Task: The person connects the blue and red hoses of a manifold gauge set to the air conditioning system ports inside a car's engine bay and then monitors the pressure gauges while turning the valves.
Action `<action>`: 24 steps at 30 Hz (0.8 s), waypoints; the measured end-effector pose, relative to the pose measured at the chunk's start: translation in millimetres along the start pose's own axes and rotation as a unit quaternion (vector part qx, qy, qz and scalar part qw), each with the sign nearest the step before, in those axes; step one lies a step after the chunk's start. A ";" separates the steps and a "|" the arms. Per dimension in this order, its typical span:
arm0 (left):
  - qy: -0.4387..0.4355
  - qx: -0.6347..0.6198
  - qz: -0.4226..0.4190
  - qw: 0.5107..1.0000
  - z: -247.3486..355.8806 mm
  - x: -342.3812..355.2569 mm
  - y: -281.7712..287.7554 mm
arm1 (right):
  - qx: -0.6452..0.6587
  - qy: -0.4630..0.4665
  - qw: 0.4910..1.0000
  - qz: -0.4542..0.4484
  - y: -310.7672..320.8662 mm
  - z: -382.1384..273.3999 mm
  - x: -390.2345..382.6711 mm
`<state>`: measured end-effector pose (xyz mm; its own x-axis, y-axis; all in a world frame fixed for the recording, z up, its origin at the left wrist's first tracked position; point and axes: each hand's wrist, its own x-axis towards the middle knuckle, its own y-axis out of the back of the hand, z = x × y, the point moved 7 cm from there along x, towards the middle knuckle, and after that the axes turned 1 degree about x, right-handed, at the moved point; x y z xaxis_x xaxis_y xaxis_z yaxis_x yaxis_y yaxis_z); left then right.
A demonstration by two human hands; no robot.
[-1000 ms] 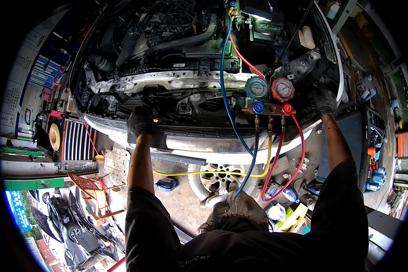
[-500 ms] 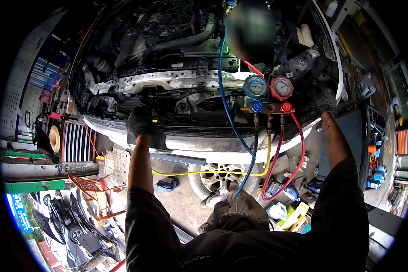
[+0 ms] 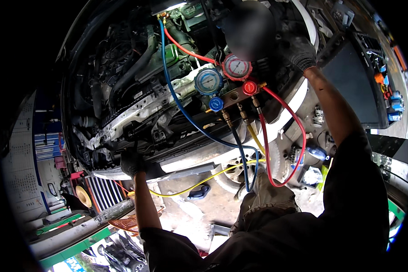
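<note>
My left hand (image 3: 132, 162), in a dark glove, is at the front edge of an open car engine bay, beside the black lower trim. Its fingers merge with the dark parts. My right hand (image 3: 300, 54), also gloved, reaches to the right side of the bay; its fingertips are lost in shadow. Between my hands hangs a gauge manifold (image 3: 234, 96) with a blue gauge (image 3: 208, 81) and a red gauge (image 3: 236, 67). A blue hose (image 3: 173, 97), a red hose (image 3: 299, 121) and a yellow hose (image 3: 199, 182) run from it.
A blurred round patch (image 3: 250, 30) hides part of the bay. Below the bumper (image 3: 186, 161) lie a wheel (image 3: 233, 174) and a blue jug-like container (image 3: 198, 192). At right stands a dark-topped cart (image 3: 349, 81) with tools and blue cans. A straw hat (image 3: 83, 196) is at left.
My view has turned, so the car and gauges now appear tilted. My right hand shows higher and further left in the picture; my left hand shows lower, still at the car's front.
</note>
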<state>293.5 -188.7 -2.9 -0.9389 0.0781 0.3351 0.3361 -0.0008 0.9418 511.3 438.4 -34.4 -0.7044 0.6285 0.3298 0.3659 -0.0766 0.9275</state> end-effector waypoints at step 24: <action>-0.103 -0.313 -0.104 0.938 -16.6 12.9 -37.2 | 0.311 0.180 0.889 0.284 26.2 16.5 -51.1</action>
<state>267.7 -204.3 -33.2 -0.9237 0.3322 0.1907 -0.0231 -0.5453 0.8379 566.9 417.0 -29.9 -0.4069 0.3279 0.8526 0.9112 0.2117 0.3535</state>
